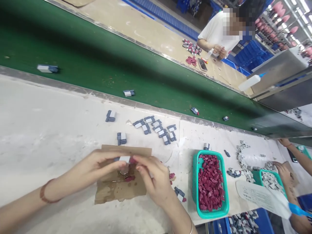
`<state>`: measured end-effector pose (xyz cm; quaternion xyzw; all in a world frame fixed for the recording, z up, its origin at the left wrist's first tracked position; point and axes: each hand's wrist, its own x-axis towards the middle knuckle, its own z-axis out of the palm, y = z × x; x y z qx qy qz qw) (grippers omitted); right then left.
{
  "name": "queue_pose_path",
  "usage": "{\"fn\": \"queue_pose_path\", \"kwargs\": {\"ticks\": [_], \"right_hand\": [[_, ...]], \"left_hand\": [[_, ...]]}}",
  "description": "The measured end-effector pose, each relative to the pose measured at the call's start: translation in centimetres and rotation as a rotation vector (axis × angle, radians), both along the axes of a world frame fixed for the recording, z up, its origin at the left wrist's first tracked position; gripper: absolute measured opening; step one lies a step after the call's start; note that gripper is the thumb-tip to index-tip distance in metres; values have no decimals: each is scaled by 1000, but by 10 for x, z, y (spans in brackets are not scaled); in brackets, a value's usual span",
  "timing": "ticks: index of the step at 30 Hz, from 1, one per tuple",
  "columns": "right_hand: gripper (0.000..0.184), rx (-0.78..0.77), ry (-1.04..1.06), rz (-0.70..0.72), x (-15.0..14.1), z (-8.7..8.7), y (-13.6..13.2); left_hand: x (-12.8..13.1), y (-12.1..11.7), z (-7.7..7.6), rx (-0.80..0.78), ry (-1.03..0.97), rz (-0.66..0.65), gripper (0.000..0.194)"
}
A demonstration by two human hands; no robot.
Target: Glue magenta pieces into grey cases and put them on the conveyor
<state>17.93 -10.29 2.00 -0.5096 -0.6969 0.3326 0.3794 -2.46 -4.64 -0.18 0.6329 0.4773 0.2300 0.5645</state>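
Over a stained piece of brown cardboard (107, 191), my left hand (99, 167) grips a small grey-and-white plastic part (124, 159) between thumb and fingers. My right hand (154, 177) pinches a small dark red plastic piece (132, 160) against the right end of that part. Just below the part, a small round container (123, 170) stands on the cardboard, partly covered. A dark red piece (129, 178) lies beside it, near a thin stick (117, 180). Another grey-and-white part with a red end (179, 194) rests right of my right hand.
Several grey-and-white parts (159, 130) lie behind the cardboard. A green basket (195, 185) holds dark red pieces. Beyond runs a green conveyor belt (97, 74) carrying parts. A co-worker's hands (282, 172) are at right by a white bottle (263, 198); another person (221, 35) sits across.
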Motion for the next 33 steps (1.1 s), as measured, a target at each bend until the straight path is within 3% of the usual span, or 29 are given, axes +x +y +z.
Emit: {"fn": "queue_pose_path", "kwargs": {"ticks": [2, 4, 6, 9, 13, 18, 22, 28, 31, 33], "right_hand": [[22, 32, -88, -175, 29, 9, -5], [20, 55, -242, -444, 67, 15, -12], [20, -38, -426, -620, 105, 17, -22], [21, -217, -575, -654, 147, 8, -33], [24, -311, -546, -619, 162, -8, -36], [18, -332, -474, -611, 159, -10, -36], [13, -364, -311, -649, 159, -9, -37], [21, -388, -211, -707, 161, -6, -38], [31, -409, -75, -798, 159, 4, -44], [33, -394, 23, -858, 154, 12, -46]], "left_hand": [[0, 25, 5, 119, 42, 37, 36], [0, 57, 11, 247, 128, 157, 44], [-1, 91, 13, 323, 265, 300, 49], [-3, 135, 2, 386, 408, 369, 42], [1, 170, -23, 537, 353, 285, 39], [34, 181, -25, 646, 375, -17, 59], [69, 187, -23, 578, 410, -119, 48], [83, 186, -15, 476, 358, -1, 36], [72, 164, 2, 78, 1, 235, 36], [61, 142, 13, -191, -233, 316, 34]]}}
